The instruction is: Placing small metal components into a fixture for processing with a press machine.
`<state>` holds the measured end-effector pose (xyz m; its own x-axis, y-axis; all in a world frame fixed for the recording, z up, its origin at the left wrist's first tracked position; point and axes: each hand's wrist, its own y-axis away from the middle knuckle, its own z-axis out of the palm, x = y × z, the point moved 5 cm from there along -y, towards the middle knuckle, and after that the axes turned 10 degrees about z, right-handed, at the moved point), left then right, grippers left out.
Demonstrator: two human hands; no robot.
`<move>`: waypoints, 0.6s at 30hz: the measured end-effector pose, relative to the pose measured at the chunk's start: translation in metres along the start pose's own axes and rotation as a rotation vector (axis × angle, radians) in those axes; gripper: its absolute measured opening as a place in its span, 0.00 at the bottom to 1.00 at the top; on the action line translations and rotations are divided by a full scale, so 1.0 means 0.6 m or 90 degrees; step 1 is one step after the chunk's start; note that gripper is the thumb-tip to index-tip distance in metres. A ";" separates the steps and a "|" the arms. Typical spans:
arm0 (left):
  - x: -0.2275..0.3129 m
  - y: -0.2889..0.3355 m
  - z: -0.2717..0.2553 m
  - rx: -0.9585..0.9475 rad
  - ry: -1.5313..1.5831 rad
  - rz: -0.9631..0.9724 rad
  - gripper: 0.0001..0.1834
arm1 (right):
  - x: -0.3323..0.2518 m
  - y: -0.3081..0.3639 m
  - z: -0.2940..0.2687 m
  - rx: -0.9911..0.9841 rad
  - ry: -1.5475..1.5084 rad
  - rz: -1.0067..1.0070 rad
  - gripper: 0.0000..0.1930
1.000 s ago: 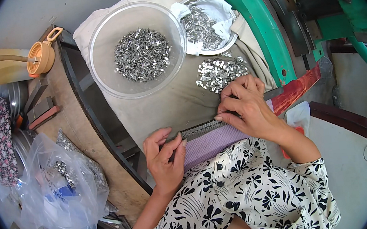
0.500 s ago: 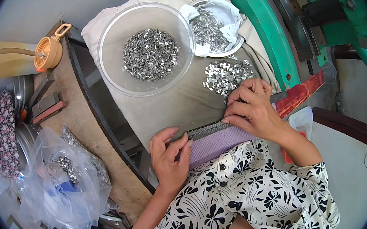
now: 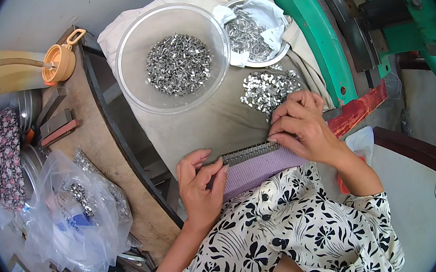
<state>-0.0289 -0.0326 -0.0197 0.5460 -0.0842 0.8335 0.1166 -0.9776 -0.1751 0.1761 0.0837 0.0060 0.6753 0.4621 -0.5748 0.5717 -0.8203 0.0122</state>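
Observation:
A dark metal strip (image 3: 249,153) with a row of small upright slots or pins lies in front of me, along the far edge of a lilac textured pad (image 3: 254,172). My left hand (image 3: 201,185) grips the strip's left end between thumb and fingers. At the right end, my right hand (image 3: 303,129) is closed in a pinch, thumb and forefinger together; anything in that pinch is too small to make out. Just beyond the right hand lies a pile of small shiny metal pieces (image 3: 266,88) on the beige cloth (image 3: 217,125).
A clear plastic bowl (image 3: 129,87) of small metal parts stands at the back. Beside it sits a metal bowl (image 3: 285,53) lined with white plastic, holding thin pins. A green machine (image 3: 311,34) rises at right. Left, a wooden bench (image 3: 91,131) bears an orange lid (image 3: 62,62) and plastic bags (image 3: 73,233).
My right hand has slid slightly to the right along the strip, uncovering a little more of its row. The left hand keeps its place at the left end.

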 end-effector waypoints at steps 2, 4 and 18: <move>-0.001 0.001 -0.001 -0.001 0.006 -0.004 0.11 | -0.001 -0.007 -0.011 0.013 -0.009 -0.006 0.09; -0.001 0.000 -0.003 0.000 0.009 -0.007 0.11 | -0.006 -0.017 -0.018 0.019 -0.009 -0.016 0.09; 0.017 -0.034 -0.012 -0.133 0.001 -0.070 0.06 | -0.029 -0.064 0.013 0.117 0.094 -0.052 0.07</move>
<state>-0.0319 -0.0148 -0.0036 0.5382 0.0248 0.8425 0.0007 -0.9996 0.0289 0.1385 0.1047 0.0094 0.6991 0.5626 -0.4413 0.5422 -0.8195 -0.1857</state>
